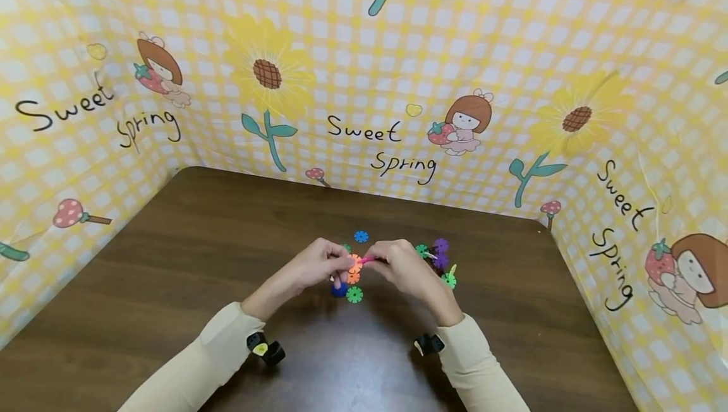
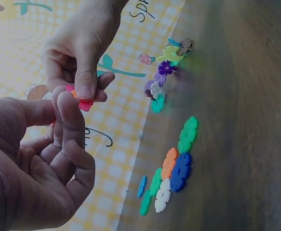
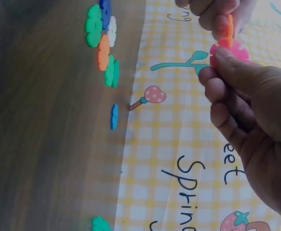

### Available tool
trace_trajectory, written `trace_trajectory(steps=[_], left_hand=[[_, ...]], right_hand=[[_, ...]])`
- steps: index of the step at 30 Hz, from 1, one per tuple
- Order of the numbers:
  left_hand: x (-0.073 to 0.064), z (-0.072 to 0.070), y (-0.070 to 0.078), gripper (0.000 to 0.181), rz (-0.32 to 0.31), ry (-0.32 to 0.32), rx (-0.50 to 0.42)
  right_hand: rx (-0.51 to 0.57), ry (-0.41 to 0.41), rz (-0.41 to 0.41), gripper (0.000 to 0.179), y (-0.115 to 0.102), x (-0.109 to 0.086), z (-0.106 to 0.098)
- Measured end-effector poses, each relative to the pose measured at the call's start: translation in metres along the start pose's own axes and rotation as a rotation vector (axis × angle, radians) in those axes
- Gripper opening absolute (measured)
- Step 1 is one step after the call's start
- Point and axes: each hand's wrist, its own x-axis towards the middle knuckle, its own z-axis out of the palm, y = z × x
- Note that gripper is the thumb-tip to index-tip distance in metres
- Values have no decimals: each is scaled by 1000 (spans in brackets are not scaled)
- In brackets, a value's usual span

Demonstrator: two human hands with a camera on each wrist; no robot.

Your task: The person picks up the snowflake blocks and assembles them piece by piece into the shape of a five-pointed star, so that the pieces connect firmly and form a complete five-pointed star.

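Observation:
Between thumb and fingertips, my left hand [image 1: 321,265] pinches an orange notched plastic building disc [image 3: 230,31]. A pink notched disc [image 3: 239,51] is pinched by my right hand [image 1: 400,265]. The two discs meet edge to edge at an angle, above the table; fingers partly hide the joint, so I cannot tell how deep the slots sit. Below the hands lie loose discs: a green disc [image 1: 354,295], a dark blue disc [image 2: 180,172], another orange disc [image 2: 169,162] and a white disc [image 2: 163,195]. A lighter blue disc [image 1: 361,236] lies farther back.
To the right of my right hand stands a cluster of joined discs, with a purple disc [image 1: 440,246], a green disc [image 1: 449,281] and a yellow-green disc [image 2: 170,54] among them. A yellow checked cloth [image 1: 352,52] walls in the back and sides of the brown wooden table [image 1: 142,285].

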Motion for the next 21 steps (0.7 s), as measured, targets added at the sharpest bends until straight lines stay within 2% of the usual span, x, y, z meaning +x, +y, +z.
trace_trajectory(steps=[8, 15, 18, 21], left_hand=[[0, -3, -1, 29, -17, -18, 15], [-4, -6, 1, 31, -19, -16, -5], [-5, -8, 1, 31, -19, -7, -15], [-7, -9, -1, 28, -23, -5, -14]], right_hand=[[42, -36, 69, 5, 4, 6, 10], [16, -166, 253, 10, 12, 10, 26], [-2, -220, 296, 13, 15, 11, 33], [-65, -265, 309, 18, 17, 12, 42]])
